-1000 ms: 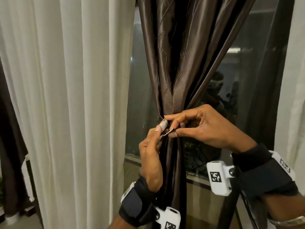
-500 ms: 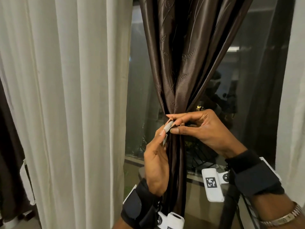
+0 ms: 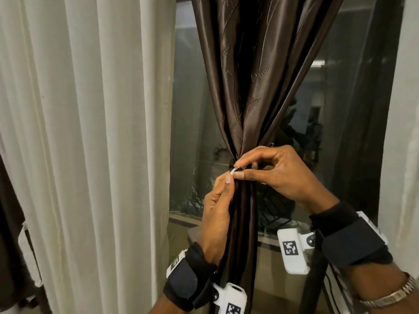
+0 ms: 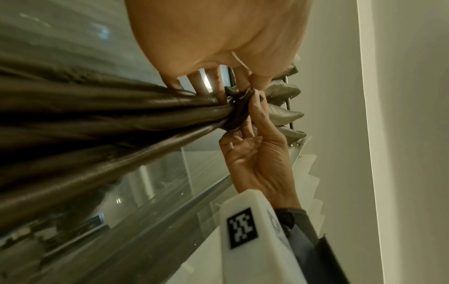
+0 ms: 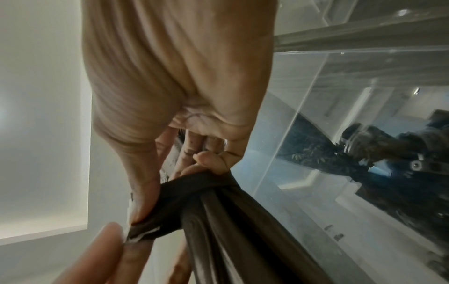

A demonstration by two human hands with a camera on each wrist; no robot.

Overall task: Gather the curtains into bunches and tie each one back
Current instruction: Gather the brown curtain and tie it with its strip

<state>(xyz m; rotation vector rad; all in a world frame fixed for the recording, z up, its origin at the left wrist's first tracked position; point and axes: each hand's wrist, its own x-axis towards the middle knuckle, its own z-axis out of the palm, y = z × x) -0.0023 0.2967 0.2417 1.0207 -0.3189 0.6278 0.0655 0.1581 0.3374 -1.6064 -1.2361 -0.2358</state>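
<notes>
The brown curtain (image 3: 244,91) hangs bunched before the window (image 3: 340,114), cinched at its waist by a dark tie (image 5: 194,194). Your left hand (image 3: 217,211) and right hand (image 3: 278,175) both pinch the tie's pale-tipped end there, fingers (image 3: 238,175) curled on it. The satin looks slick, soft and light, so the folds will likely slide; hold the tie close to the bunch and keep it taut. No readable writing; only square coded markers on the wrist units.
</notes>
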